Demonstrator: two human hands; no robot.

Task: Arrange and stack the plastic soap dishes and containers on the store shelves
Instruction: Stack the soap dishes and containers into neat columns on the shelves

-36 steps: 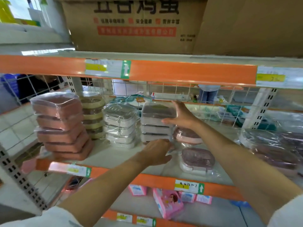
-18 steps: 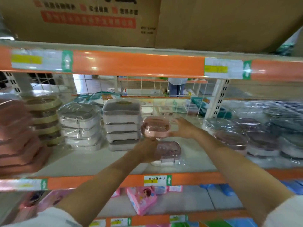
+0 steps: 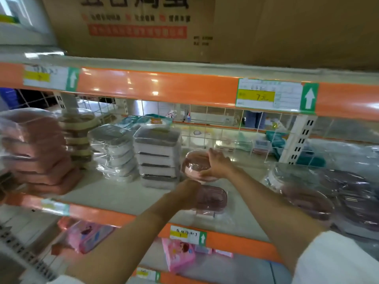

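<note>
My right hand (image 3: 217, 166) grips a pink soap dish (image 3: 194, 163) held above the shelf (image 3: 114, 193). My left hand (image 3: 189, 189) hides its fingers; I cannot tell its grip. At six o'clock sits another pink dish (image 3: 213, 198), at nine o'clock the grey stack (image 3: 158, 158).

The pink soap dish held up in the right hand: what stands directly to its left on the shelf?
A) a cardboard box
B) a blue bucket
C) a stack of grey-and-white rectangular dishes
C: the pink soap dish, gripped by the right hand, sits beside the grey-and-white stack.
</note>
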